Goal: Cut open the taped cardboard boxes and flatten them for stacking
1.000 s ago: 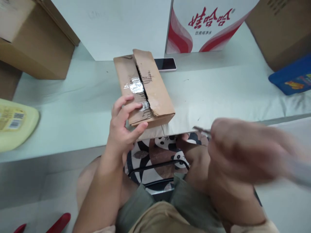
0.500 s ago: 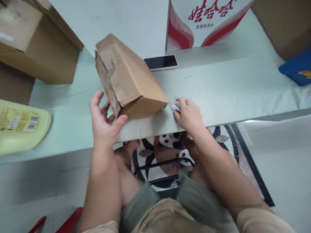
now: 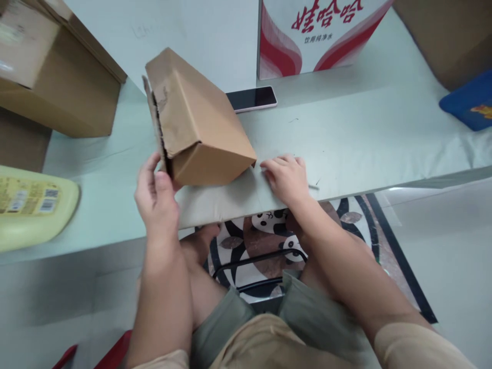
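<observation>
A worn brown cardboard box [image 3: 200, 123] stands tipped on its side on the pale green table [image 3: 365, 138], its torn open seam turned to the left. My left hand [image 3: 156, 197] is closed, thumb and fingers pinching the box's flap edge at its near left corner. Just right of the box, my right hand [image 3: 286, 177] lies on the table by the front edge with its fingers stretched out flat. A thin dark tip of a small tool [image 3: 314, 187] pokes out from under it.
A black phone [image 3: 251, 98] lies behind the box. A red and white carton [image 3: 315, 36] stands at the back, with large cardboard boxes at the left [image 3: 54, 77] and right [image 3: 442, 36]. A yellow container [image 3: 31, 205] lies far left, a blue pack [image 3: 469, 102] far right.
The box was turned from lying flat with its taped seam up onto its side. My right hand came down with a small tool onto the table and now lies flat over it.
</observation>
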A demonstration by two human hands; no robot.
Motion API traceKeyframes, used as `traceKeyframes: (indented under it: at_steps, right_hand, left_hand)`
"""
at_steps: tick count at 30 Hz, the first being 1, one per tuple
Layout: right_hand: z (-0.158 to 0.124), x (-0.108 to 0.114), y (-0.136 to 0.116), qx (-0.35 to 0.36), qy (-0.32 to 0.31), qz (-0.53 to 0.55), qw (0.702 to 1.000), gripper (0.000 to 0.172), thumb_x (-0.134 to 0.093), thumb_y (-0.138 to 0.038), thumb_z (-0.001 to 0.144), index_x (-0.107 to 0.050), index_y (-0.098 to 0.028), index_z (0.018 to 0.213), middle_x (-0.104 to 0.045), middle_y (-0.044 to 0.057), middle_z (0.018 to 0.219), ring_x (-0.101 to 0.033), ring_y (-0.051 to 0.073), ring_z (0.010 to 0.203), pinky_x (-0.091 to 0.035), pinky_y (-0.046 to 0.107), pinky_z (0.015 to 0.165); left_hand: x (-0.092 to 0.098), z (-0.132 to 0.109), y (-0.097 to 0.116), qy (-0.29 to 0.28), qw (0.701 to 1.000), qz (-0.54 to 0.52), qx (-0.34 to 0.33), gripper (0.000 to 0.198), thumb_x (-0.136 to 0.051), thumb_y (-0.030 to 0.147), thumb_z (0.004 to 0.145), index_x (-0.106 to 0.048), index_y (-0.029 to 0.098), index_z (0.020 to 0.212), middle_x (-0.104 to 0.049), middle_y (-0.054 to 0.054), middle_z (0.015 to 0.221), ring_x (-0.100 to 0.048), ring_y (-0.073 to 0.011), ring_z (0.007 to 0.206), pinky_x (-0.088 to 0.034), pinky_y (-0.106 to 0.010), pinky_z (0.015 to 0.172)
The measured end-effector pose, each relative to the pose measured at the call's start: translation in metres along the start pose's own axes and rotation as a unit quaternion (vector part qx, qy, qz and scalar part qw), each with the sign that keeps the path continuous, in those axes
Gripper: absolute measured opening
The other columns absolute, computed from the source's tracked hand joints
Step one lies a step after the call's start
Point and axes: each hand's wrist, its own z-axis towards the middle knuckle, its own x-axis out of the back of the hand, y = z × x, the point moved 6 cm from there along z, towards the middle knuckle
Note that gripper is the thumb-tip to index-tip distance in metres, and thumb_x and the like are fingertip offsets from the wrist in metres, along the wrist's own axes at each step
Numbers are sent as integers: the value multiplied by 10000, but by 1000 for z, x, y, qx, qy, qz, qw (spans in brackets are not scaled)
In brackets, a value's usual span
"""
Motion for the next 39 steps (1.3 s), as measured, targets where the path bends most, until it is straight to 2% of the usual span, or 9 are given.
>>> traceKeyframes:
  at_steps: [5, 9, 12, 17, 22, 26, 33, 36, 39]
  right_hand:
    - [3, 8, 0, -16, 79, 21, 997, 445, -427, -40, 979, -771, -276, 1135, -769, 56, 1368, -519, 315, 1490, -325, 527, 1094]
    - [4, 3, -3, 3, 48, 43, 998, 380, -486, -98, 946, -755, -245, 1171, -733, 78, 1417, -544, 331, 1450, -376, 499, 1054]
    - [3, -4, -8, 22, -11, 58, 998, 356, -475, -153, 959, -749, -236, 1171, -756, 97, 1344, -583, 327, 1380, -408, 485, 1020]
    - [-2, -6, -22, 80, -50, 112, 989, 435, -448, -201, 932, -679, -210, 1301, -710, 135, 1413, -575, 321, 1402, -408, 489, 1087]
    - [-5, -1, -29, 95, -30, 183, 978, 566, -441, -223, 871, -580, -188, 1419, -668, 151, 1475, -558, 323, 1453, -397, 529, 1178]
    - [-9, 6, -35, 139, -1, 309, 941, 728, -450, -294, 894, -346, -197, 1608, -628, 137, 1535, -602, 275, 1422, -461, 480, 1192]
    - [-8, 1, -39, 118, 34, 371, 921, 847, -555, -452, 970, -136, -272, 1683, -414, 123, 1719, -471, 282, 1564, -444, 518, 1250]
    - [-4, -4, -43, 110, 48, 401, 908, 919, -583, -464, 983, -26, -287, 1693, -398, 134, 1725, -462, 258, 1572, -428, 512, 1275]
    - [3, -12, -43, 83, 47, 423, 901, 976, -583, -509, 998, 60, -282, 1696, -412, 154, 1712, -457, 248, 1577, -430, 503, 1278]
  left_hand:
    - [6, 1, 3, 132, 989, -12, 63, 605, -581, 713, 882, -634, 144, 1079, -673, -102, 1051, -676, -152, 790, -544, -213, 480]
    - [14, 6, -8, 158, 981, -34, 104, 449, -626, 429, 771, -598, 223, 1169, -682, -77, 1187, -700, -151, 862, -545, -218, 576]
    - [13, 11, -14, 110, 987, -74, 88, 529, -684, 375, 671, -612, 265, 1183, -672, -69, 1339, -687, -188, 1060, -573, -265, 733]
    - [-3, 7, -18, -5, 986, -137, 96, 615, -835, 551, 657, -650, 280, 1176, -677, -75, 1246, -664, -201, 958, -605, -325, 741]
    - [-19, 0, -9, -91, 974, -178, 110, 664, -862, 568, 692, -576, 379, 1261, -677, -28, 1141, -699, -175, 808, -653, -380, 779]
    - [-26, -4, -1, -115, 967, -195, 118, 821, -865, 552, 668, -434, 463, 1361, -662, -22, 1235, -708, -182, 848, -667, -358, 756]
    - [-4, 8, -7, 37, 983, -173, 53, 811, -838, 499, 578, -472, 404, 1296, -522, -25, 1489, -523, -296, 1364, -571, -346, 815]
    - [6, 12, -10, 113, 980, -156, 45, 624, -828, 505, 583, -581, 279, 1109, -625, -39, 1254, -567, -239, 1231, -534, -332, 905]
    - [9, 11, -13, 102, 978, -161, 80, 619, -852, 525, 586, -591, 290, 1096, -638, -20, 1254, -590, -215, 1152, -525, -277, 776]
